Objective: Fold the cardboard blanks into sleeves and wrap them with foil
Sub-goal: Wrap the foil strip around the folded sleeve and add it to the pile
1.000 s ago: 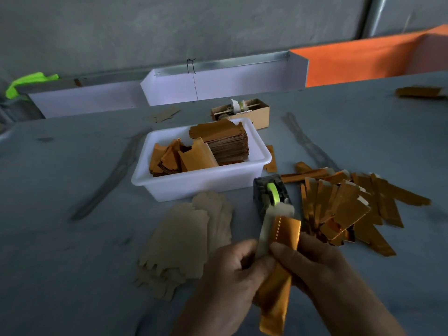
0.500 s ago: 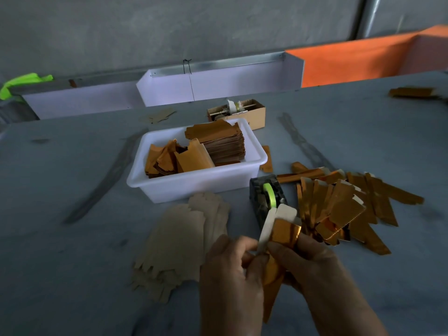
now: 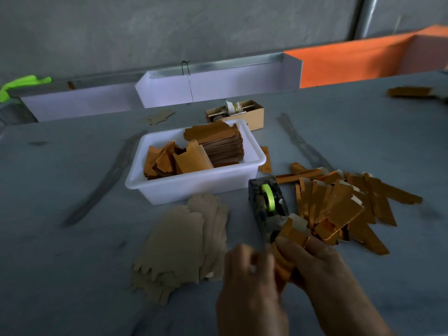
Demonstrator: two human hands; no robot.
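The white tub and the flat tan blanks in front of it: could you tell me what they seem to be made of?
White tub: probably plastic, with a smooth, slightly translucent moulded wall and rolled rim. Flat tan blanks: apparently thin uncoated cardboard, matte and die-cut with notched edges.

White tub (image 3: 194, 187), tan blanks (image 3: 179, 243), shiny gold sleeves (image 3: 344, 209), black dispenser (image 3: 265, 209) with a lime-green roll (image 3: 268, 196).

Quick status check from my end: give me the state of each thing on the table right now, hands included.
Gold foil-wrapped cardboard sleeve: held by both hands, near the dispenser.
Left hand: blurred, fingers curled on the sleeve.
Right hand: gripping the sleeve.
Black tape dispenser with green roll: standing on the table.
White plastic bin: open, holding stacked foil pieces.
Flat brown cardboard blanks: unfolded, piled.
Gold finished sleeves: heaped loosely.
Small brown cardboard box: open.
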